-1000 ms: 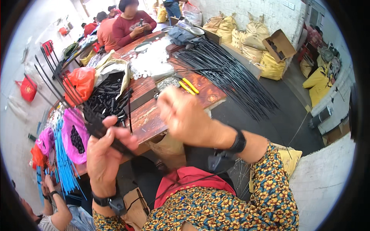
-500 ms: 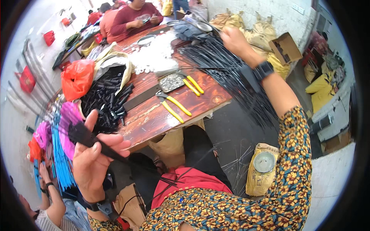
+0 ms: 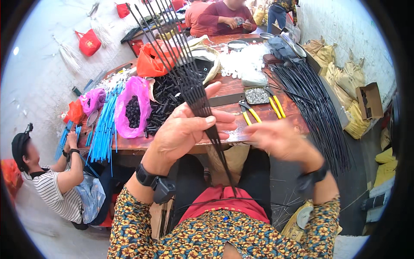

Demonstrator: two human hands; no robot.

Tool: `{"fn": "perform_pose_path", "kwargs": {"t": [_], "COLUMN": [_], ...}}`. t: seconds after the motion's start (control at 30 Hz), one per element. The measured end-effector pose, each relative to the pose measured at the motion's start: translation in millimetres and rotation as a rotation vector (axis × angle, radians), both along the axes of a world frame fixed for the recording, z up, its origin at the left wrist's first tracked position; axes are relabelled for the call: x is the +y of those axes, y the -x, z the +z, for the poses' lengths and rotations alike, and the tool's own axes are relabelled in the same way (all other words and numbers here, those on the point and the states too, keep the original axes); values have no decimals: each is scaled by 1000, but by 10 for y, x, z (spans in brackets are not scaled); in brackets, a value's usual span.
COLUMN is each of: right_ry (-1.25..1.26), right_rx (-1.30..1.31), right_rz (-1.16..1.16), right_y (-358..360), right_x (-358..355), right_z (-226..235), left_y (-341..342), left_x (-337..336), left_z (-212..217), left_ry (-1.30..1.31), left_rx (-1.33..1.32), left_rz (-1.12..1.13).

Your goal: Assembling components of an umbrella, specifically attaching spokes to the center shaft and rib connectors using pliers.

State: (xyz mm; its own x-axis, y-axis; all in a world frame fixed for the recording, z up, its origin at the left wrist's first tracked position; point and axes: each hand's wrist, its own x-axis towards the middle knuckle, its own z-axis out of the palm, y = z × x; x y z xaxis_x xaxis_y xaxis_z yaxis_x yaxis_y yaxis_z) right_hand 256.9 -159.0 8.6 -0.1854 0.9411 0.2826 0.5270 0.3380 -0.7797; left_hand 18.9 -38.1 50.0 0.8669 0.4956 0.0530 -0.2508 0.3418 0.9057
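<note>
My left hand (image 3: 189, 123) holds a bundle of thin black rods (image 3: 199, 101) in front of my body, thumb laid across them and fingers behind. Above the hand the rods fan out; below, they come together toward my red apron (image 3: 224, 198). Just right of the left hand, in front of the table edge, is my right hand (image 3: 282, 140). Motion smears its fingers, so whether it holds anything cannot be made out. Beyond it lie yellow-handled pliers (image 3: 250, 113), a second yellow-handled pair (image 3: 276, 105) and a tray of small metal bits (image 3: 256, 96).
A pile of long black rods (image 3: 310, 108) overhangs the table's right side. To the left are black tubular parts (image 3: 166, 101), a pink bag (image 3: 133, 108) and blue rods (image 3: 105, 125). White pieces (image 3: 241, 58) lie farther back. A co-worker (image 3: 60, 181) sits at left, another (image 3: 224, 19) across.
My right hand has come back from the far rod pile to beside the left hand. The view has swung left, and the held bundle now stands more upright before me.
</note>
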Motion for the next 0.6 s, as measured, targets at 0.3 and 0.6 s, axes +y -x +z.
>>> {"fn": "perform_pose_path", "kwargs": {"t": [0.3, 0.6], "right_ry": [300, 55], "right_rx": [871, 703], "right_rz": [170, 106], "right_y": [924, 795], "right_x": [134, 46], "right_z": [-537, -583], "left_y": [-125, -74], "left_x": [79, 97], "left_z": [-6, -1], "left_ry": [109, 28], "left_rx": [-146, -117], "left_rz": [7, -19]}}
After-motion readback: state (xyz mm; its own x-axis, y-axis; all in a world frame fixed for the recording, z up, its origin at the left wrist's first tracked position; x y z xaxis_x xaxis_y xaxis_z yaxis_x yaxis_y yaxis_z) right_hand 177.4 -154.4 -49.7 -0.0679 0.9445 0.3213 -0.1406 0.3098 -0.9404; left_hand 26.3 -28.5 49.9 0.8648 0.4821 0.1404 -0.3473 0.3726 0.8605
